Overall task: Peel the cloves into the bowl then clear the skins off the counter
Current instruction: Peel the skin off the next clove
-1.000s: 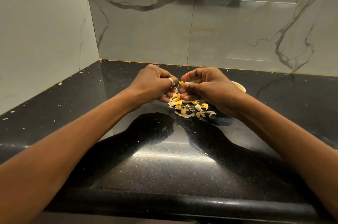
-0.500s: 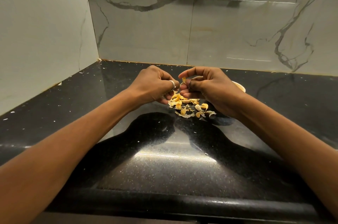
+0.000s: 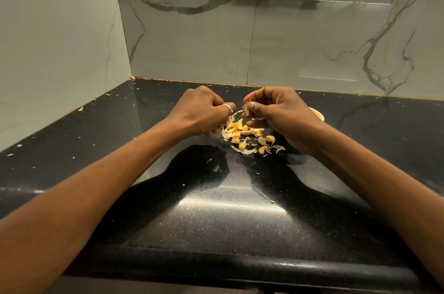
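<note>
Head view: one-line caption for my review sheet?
Left hand and right hand peel a clove over skins on the black counter; bowl behind.

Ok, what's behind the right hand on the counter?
Only a slice of a pale bowl rim shows past the right hand. The hand covers the rest of the bowl, so what is inside it cannot be seen.
</note>
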A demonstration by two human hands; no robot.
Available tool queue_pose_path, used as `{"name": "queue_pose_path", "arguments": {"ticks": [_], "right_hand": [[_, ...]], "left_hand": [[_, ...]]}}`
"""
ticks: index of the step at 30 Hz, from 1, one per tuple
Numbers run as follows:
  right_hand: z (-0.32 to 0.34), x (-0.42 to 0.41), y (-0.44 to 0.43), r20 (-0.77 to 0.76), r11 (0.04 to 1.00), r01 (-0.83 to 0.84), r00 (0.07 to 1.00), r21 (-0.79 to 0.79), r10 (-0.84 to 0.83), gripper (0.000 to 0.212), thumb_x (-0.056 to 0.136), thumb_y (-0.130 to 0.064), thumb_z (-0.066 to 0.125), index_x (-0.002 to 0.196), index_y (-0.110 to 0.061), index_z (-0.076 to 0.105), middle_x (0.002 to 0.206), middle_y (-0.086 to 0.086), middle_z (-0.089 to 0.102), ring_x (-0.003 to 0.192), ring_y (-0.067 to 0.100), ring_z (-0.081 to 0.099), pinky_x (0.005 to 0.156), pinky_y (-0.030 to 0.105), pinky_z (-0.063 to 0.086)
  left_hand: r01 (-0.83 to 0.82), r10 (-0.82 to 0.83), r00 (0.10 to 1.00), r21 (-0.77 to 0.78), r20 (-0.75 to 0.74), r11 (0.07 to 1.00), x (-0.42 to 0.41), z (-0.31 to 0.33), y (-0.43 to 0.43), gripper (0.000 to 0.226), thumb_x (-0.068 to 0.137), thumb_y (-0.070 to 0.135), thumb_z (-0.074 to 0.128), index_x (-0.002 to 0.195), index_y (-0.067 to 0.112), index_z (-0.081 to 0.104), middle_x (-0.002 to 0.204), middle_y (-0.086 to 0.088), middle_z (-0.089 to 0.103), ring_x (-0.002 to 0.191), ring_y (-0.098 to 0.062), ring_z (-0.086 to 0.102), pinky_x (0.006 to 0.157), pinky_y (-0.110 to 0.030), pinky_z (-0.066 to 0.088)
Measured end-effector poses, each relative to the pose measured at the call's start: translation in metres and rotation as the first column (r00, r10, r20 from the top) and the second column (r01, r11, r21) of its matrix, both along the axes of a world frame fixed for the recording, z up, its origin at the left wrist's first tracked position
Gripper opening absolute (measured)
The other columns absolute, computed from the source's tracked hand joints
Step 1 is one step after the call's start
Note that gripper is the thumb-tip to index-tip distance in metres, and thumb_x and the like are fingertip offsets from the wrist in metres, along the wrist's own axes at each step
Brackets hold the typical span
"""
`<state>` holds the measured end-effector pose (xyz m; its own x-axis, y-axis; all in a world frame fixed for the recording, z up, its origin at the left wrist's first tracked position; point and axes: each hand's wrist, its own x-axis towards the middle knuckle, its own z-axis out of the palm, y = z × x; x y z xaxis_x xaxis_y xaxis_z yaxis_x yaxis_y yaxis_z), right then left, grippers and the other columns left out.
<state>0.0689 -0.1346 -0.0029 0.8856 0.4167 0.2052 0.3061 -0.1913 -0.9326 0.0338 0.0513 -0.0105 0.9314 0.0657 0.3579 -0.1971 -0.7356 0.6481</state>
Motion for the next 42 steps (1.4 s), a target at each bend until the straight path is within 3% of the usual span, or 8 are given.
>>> {"name": "queue_pose_path", "arguments": {"ticks": [6, 12, 16, 21, 26, 34, 42], "right_hand": [[0.001, -0.001, 0.0, 0.054, 0.999, -0.006, 0.998, -0.047, 0.008, 0.013, 0.096, -0.003, 0.06, 0.105, -0.007, 0.069, 0.094, 0.009, 0.069, 0.083, 0.013, 0.067, 0.063, 0.02, 0.056], [0.001, -0.002, 0.002, 0.101, 0.996, -0.004, 0.995, -0.09, 0.013, 0.013, 0.093, -0.005, 0.065, 0.105, -0.008, 0.069, 0.098, 0.011, 0.073, 0.086, 0.016, 0.071, 0.063, 0.02, 0.056], [0.0, -0.003, 0.003, 0.105, 0.996, -0.01, 0.994, -0.091, 0.02, 0.012, 0.091, -0.006, 0.068, 0.103, -0.009, 0.067, 0.097, 0.014, 0.072, 0.083, 0.017, 0.072, 0.064, 0.022, 0.058], [-0.001, -0.002, 0.002, 0.135, 0.991, -0.021, 0.99, -0.129, 0.039, 0.008, 0.091, -0.005, 0.068, 0.096, -0.01, 0.069, 0.092, 0.012, 0.073, 0.082, 0.017, 0.071, 0.069, 0.026, 0.061], [-0.004, -0.001, 0.002, 0.196, 0.983, -0.002, 0.98, -0.185, 0.039, 0.009, 0.091, -0.005, 0.069, 0.1, -0.006, 0.071, 0.089, 0.011, 0.074, 0.08, 0.016, 0.073, 0.069, 0.027, 0.061], [-0.009, 0.0, 0.006, 0.267, 0.983, 0.017, 0.963, -0.185, 0.034, 0.009, 0.093, -0.006, 0.069, 0.102, -0.005, 0.071, 0.088, 0.01, 0.074, 0.078, 0.017, 0.073, 0.067, 0.025, 0.06], [-0.014, 0.0, 0.011, 0.403, 0.974, 0.12, 0.915, -0.191, -0.033, 0.009, 0.093, -0.007, 0.069, 0.101, -0.007, 0.071, 0.084, 0.005, 0.074, 0.072, 0.013, 0.073, 0.069, 0.032, 0.063]], "left_hand": [[0.064, -0.055, 0.989, -0.062, 0.14, 0.996, 0.0, 0.001, -0.003, 0.008, 0.09, 0.016, 0.069, 0.091, 0.014, 0.077, 0.072, 0.001, 0.071, 0.061, -0.009, 0.069, 0.047, -0.021, 0.053], [0.111, -0.098, 0.987, -0.103, 0.126, 0.988, 0.0, -0.002, -0.005, 0.006, 0.09, 0.021, 0.073, 0.089, 0.017, 0.078, 0.072, -0.004, 0.073, 0.066, -0.021, 0.072, 0.049, -0.027, 0.057], [0.103, -0.091, 0.987, -0.088, 0.134, 0.991, 0.002, -0.003, -0.005, 0.008, 0.09, 0.021, 0.072, 0.089, 0.015, 0.078, 0.071, -0.003, 0.072, 0.066, -0.021, 0.072, 0.049, -0.026, 0.057], [0.082, -0.095, 0.973, 0.07, 0.211, 0.994, 0.001, -0.003, -0.004, 0.012, 0.09, 0.023, 0.072, 0.091, 0.013, 0.078, 0.071, 0.007, 0.068, 0.065, -0.009, 0.068, 0.053, -0.016, 0.054], [0.059, -0.098, 0.962, 0.155, 0.253, 0.986, 0.0, -0.005, -0.004, 0.012, 0.087, 0.026, 0.075, 0.085, 0.015, 0.077, 0.063, 0.017, 0.061, 0.054, 0.007, 0.056, 0.051, -0.007, 0.042], [0.048, -0.082, 0.963, 0.135, 0.259, 0.99, 0.002, -0.006, -0.006, 0.016, 0.086, 0.031, 0.075, 0.08, 0.015, 0.073, 0.066, 0.008, 0.062, 0.058, -0.008, 0.056, 0.058, -0.028, 0.048], [0.011, -0.051, 0.959, 0.143, 0.278, 0.99, 0.003, -0.007, -0.006, 0.013, 0.086, 0.028, 0.073, 0.078, 0.017, 0.071, 0.066, 0.01, 0.06, 0.06, -0.006, 0.054, 0.059, -0.027, 0.047]]}}
